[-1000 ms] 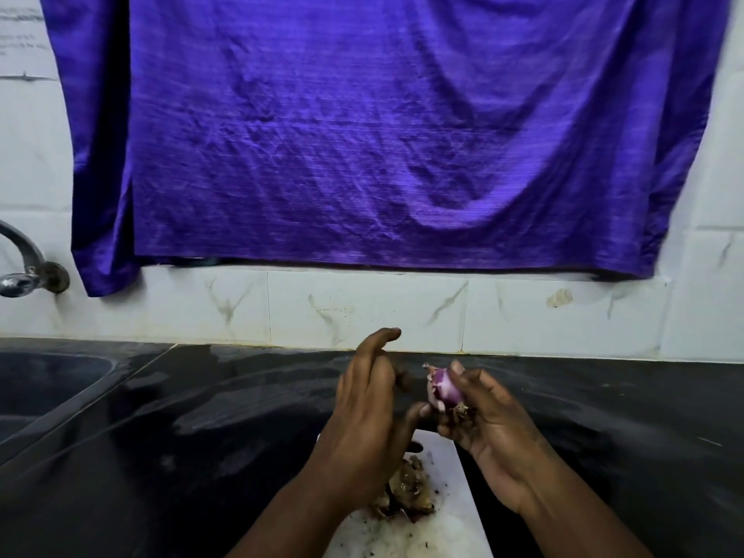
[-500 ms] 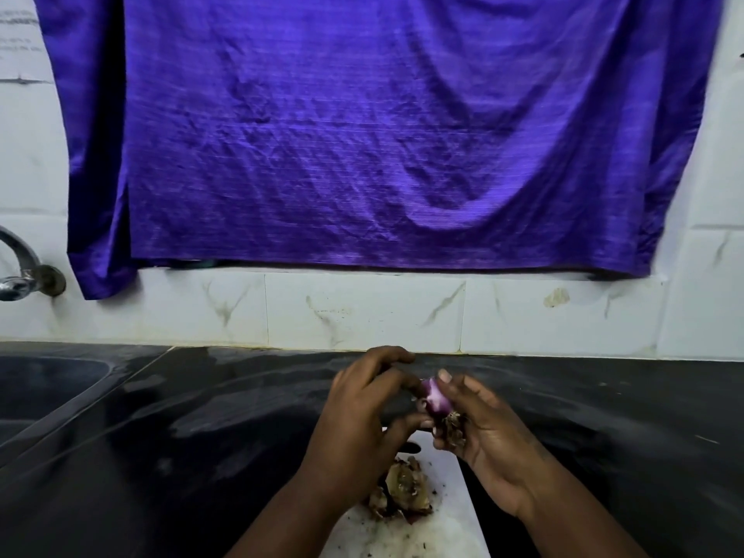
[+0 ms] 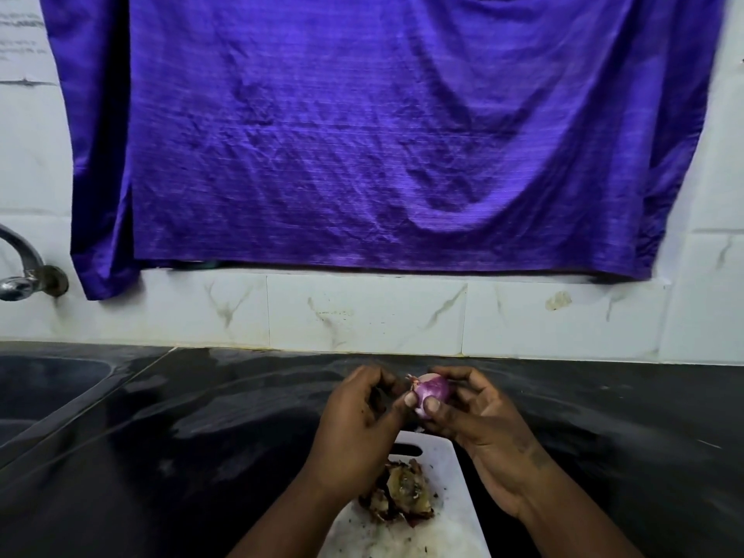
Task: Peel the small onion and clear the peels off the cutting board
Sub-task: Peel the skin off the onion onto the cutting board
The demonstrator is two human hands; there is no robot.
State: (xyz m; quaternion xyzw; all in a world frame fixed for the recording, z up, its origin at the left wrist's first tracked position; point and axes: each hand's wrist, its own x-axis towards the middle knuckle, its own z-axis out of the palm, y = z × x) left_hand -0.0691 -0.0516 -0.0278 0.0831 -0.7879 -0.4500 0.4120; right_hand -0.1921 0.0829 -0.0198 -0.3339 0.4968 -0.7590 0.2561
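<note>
Low in the frame's centre, both hands pinch the onion (image 3: 431,392) above the table: right hand (image 3: 479,420) clamps it, left hand (image 3: 362,420) plucks a last skin. Peels (image 3: 402,495) heaped on the board (image 3: 455,477) await clearing.

Left hand (image 3: 362,428) closed in from its raised, spread-finger pose of a second ago, thumb now pressed on the small onion (image 3: 431,391), right hand (image 3: 479,420) turned so more purple skin faces up, both thumbs now meeting on the bulb
</note>
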